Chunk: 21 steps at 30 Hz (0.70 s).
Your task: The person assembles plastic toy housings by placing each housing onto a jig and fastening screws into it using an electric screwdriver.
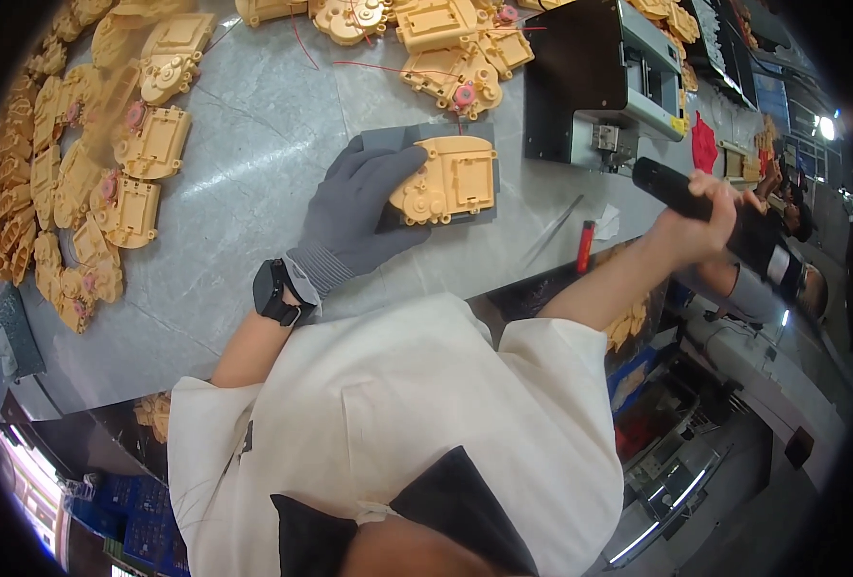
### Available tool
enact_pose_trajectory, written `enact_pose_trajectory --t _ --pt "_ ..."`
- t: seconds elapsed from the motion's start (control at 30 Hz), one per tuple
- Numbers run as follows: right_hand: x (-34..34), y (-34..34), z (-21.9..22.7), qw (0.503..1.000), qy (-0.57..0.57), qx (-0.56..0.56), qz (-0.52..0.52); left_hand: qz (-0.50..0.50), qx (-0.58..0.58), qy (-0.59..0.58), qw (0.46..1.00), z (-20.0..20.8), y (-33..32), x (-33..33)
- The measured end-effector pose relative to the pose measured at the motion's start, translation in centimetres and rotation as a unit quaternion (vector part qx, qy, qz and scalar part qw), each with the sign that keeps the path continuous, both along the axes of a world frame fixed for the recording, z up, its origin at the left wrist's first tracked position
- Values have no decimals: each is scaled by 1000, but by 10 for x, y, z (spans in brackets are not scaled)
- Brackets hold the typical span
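Note:
My left hand (354,207), in a grey knitted glove, is closed on the left side of a yellow plastic housing (469,183). The housing has a rectangular recess and round bosses, and it rests on a dark grey block (388,139) on the table. Off to the right, my bare right hand (700,226) is wrapped round a black electric screwdriver (671,183). The screwdriver's front end lies close to the metal outlet (611,140) of a black and grey box-shaped machine (580,82), probably a screw feeder. I cannot make out the bit.
Rows of yellow housings (152,144) with pink round parts cover the table's left side. More housings (450,72) with thin red wires lie at the back. A red lighter-like object (586,245) and thin metal tweezers (554,231) lie near the front edge. Other people sit far right.

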State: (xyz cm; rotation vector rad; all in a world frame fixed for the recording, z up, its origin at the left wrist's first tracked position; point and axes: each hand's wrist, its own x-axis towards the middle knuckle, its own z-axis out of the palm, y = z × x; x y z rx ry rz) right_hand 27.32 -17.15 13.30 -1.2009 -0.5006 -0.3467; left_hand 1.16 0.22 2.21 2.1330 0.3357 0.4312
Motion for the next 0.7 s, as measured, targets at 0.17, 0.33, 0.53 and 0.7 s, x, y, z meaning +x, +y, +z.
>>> enact_pose_trajectory --t 0.17,0.33,0.53,0.7 --pt "-6 10 -1 997 -8 -71 37 1 0 7 1000 -2 -1 -2" --pt "-23 10 0 993 -6 -97 65 6 -10 12 1000 -3 0 -2" --pt "-93 7 10 974 -27 -14 225 -10 15 15 1000 1 1 0" --pt "-107 67 10 902 -66 -22 426 2 -17 -9 1000 -3 3 -1"
